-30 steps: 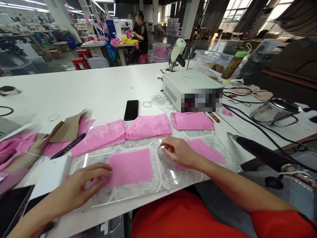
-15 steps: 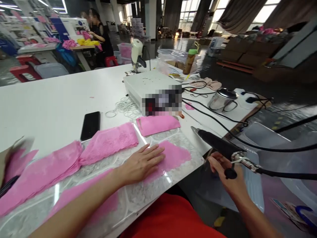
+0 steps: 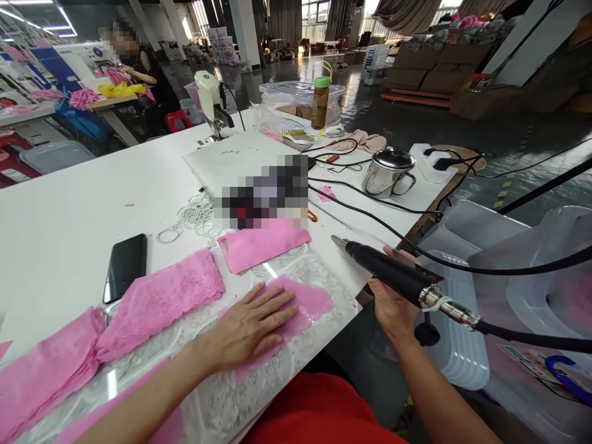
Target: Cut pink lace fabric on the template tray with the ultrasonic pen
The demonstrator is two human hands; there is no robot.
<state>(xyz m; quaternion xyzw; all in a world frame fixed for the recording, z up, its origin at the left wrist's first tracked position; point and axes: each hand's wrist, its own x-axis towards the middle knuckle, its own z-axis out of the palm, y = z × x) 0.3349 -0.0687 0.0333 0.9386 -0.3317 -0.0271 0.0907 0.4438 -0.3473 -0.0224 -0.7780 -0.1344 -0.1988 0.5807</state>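
Note:
My left hand (image 3: 252, 324) lies flat, fingers spread, over a pink fabric piece (image 3: 312, 302) under a clear sheet on the patterned board (image 3: 330, 333). My right hand (image 3: 393, 302) reaches round a black handheld cutter (image 3: 393, 265) from below, thumb on the near side and fingertips beyond it. The cutter has a pointed metal tip aimed left at the table and a cable at its rear; its black body partly hides the hand. Pink lace fabric stacks (image 3: 171, 302) lie left of my left hand. A pink rectangular piece (image 3: 266, 246) lies just beyond the board.
A white box (image 3: 240, 166) with a blurred front stands behind the board. A phone (image 3: 126, 266) and white cords (image 3: 198, 216) lie to its left. Cables, a steel mug (image 3: 388, 172) and a bottle (image 3: 320, 102) are at right. Clear plastic bins (image 3: 457, 333) stand beside the table. A person sits at a far machine.
My right hand has moved up from beneath the cutter, its fingers now round the body. My left hand stays flat on the sheet. The view has shifted right.

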